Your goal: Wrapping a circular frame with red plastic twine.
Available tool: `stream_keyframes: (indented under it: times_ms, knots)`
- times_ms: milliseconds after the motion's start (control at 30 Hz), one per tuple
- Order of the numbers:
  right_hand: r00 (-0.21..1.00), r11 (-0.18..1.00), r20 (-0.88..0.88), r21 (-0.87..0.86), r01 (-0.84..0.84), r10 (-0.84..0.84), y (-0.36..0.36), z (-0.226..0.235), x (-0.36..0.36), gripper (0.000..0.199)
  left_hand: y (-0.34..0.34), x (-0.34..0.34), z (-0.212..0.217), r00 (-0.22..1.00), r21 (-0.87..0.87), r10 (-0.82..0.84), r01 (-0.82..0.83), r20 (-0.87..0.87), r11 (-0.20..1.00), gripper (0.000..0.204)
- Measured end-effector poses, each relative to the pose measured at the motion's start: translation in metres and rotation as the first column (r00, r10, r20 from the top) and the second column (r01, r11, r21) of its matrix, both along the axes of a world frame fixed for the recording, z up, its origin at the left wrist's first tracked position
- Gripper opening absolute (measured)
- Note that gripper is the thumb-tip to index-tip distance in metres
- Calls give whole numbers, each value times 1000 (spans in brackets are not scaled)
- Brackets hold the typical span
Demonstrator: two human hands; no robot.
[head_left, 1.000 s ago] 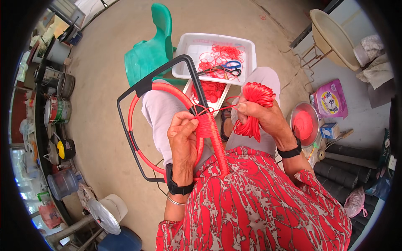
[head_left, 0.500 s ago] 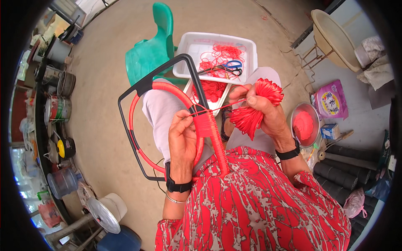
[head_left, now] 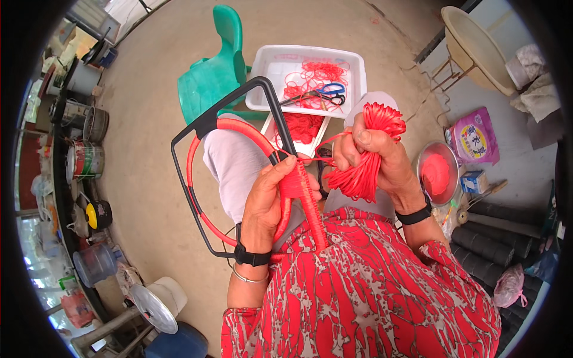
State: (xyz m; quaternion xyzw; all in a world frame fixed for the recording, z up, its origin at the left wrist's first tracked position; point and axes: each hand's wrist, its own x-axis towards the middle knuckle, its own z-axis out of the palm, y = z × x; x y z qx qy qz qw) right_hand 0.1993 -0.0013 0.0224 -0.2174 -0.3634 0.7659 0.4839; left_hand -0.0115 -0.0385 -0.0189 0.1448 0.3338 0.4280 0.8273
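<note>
Two hands are engaged, both on our side of the white tray (head_left: 268,62), a shallow moulded-plastic pan with rounded corners. We hold the frame (head_left: 204,121) on the near left side of the tray; one corner overlaps the tray's edge in view. The frame is smooth black bar, bent to a rounded rectangle, with a red-wound ring (head_left: 243,126) inside it. Its wrapped side (head_left: 310,209) is finely ribbed with glossy red cord, laid turn against turn. The long axis of this side runs from the tray toward our lap, leaning slightly right; the black corner end points at the tray. Our left hand (head_left: 262,194), nearer than the tray, is closed around the wrapped side, thumb against the windings. Our right hand (head_left: 388,156), off the tray's near right corner, grips a cord bundle (head_left: 361,179), looped at the top and fanned below. A slack-looking strand (head_left: 333,139) spans bundle and winding. Inside the tray lie metal scissors (head_left: 310,98) and tangled cord (head_left: 325,73).
</note>
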Motion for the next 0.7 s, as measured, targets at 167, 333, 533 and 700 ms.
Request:
stream_keyframes:
  times_ms: [167,333,533,700]
  knots:
    - [1000,999,-22,-34,-1,0,5,9,-8,19,-1,7,-3,999,17,34,-34,-4,999,32]
    - [982,987,-129,100,-123,136,4,20,-23,19,-2,6,-6,999,-31,33,-34,-36,999,30]
    - [996,999,-77,15,-40,41,-3,18,-13,19,-5,5,-4,997,19,80,-80,-13,997,29]
    - [997,1000,-69,23,-20,22,-5,11,3,18,-6,5,-10,985,107,10,-29,173,994,31]
